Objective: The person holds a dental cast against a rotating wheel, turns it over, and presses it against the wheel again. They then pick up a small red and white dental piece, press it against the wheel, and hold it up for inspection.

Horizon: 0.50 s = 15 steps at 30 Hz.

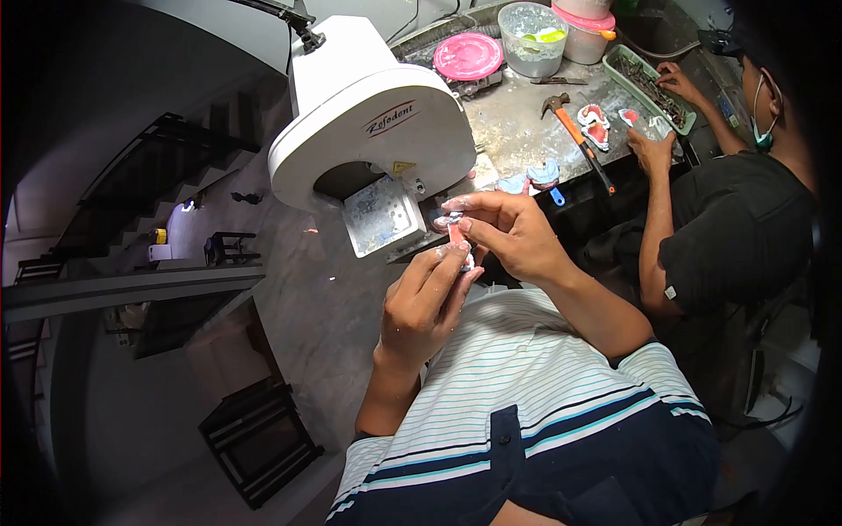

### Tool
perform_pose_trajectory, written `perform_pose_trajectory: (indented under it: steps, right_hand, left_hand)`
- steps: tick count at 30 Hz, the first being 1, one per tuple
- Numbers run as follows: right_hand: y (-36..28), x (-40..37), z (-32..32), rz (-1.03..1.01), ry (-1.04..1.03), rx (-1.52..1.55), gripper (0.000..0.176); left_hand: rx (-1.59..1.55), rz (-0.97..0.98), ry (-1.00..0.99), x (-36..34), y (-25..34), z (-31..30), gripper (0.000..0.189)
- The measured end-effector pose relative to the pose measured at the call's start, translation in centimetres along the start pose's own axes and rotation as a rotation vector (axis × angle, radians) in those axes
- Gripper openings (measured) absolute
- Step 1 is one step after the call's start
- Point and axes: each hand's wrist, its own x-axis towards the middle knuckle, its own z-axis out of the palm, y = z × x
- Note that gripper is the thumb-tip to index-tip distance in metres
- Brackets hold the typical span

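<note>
Up in front of my chest, both hands grip a small pink-and-white denture piece (456, 233). My left hand (427, 296) is closed on its lower part, with white plaster on the fingertips. From the right, the thumb and fingers of my right hand (516, 235) pinch its upper end. Much of the piece is hidden behind my fingers. Just beyond lies a light-blue dental impression (544, 174) in a tray with a blue handle, at the bench edge. Close past my hands stands a white machine marked "Rofodent" (373, 123), with a metal tray (383, 217) below its opening.
On the bench (517, 118) are a hammer (579, 143), pink-and-white dental models (595, 129), a knife (559, 81), a plastic tub (533, 39) and a pink lid (468, 57). A co-worker (741, 219) sits at the right, one hand at a green tray (624, 68) of metal pieces.
</note>
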Motion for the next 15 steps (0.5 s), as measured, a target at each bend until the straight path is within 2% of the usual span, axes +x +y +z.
perform_pose_trajectory:
  steps: [13, 15]
  right_hand:
    - [0.7, 0.3, -0.5, 0.001, 0.008, 0.006, 0.022]
    - [0.7, 0.4, -0.5, 0.015, 0.009, 0.015, 0.020]
  left_hand:
    - [0.045, 0.085, -0.045, 0.7, 0.2, 0.4, 0.036]
    - [0.042, 0.146, -0.048, 0.7, 0.0, 0.5, 0.037]
